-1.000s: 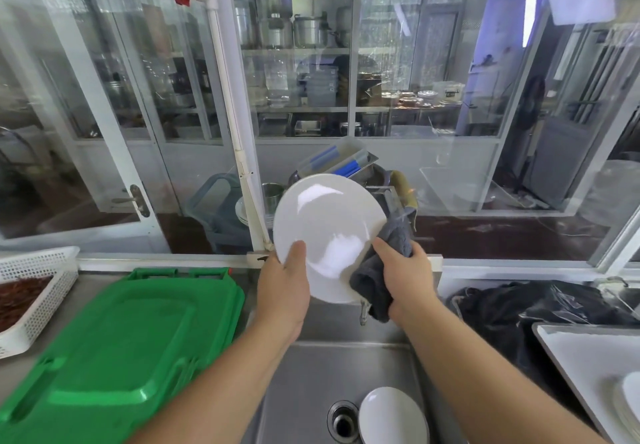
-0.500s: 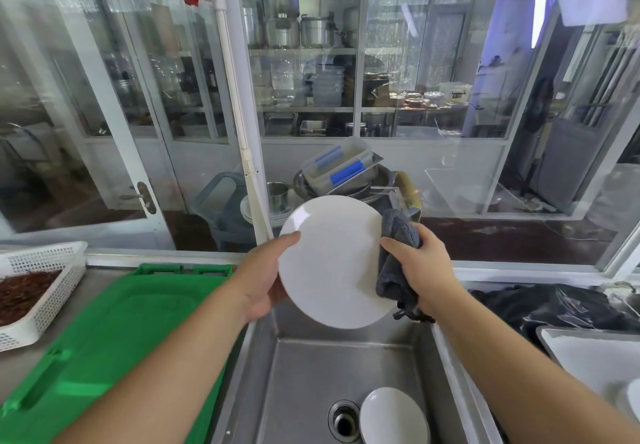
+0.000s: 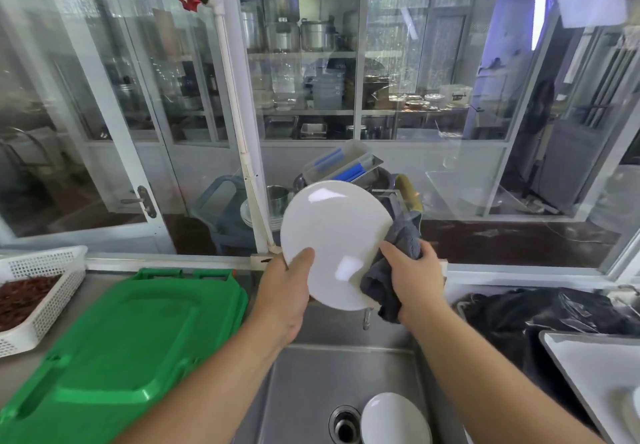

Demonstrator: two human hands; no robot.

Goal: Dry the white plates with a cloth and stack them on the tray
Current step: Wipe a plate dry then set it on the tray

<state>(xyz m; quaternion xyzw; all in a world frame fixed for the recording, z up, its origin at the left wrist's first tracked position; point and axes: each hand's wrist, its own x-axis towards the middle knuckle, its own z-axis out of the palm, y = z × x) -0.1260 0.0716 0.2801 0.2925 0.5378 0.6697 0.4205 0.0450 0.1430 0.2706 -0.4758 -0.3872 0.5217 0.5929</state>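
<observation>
White plate (image 3: 337, 236) held upright above sink (image 3: 311, 384) | left hand (image 3: 285, 294) grips lower-left rim | right hand (image 3: 414, 277) clamps grey cloth (image 3: 398, 253) on right edge | step: drying | next: likely stack on tray (image 3: 595, 371), right; second plate (image 3: 394, 419) waits in sink

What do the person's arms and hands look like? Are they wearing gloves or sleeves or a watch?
No gloves: the left hand and the right hand are both bare. No sleeves show either; both forearms are uncovered right down to the bottom edge of the picture. No watch, bracelet or ring can be seen on the wrists or fingers that show. The parts of the fingers behind the plate are hidden.
</observation>
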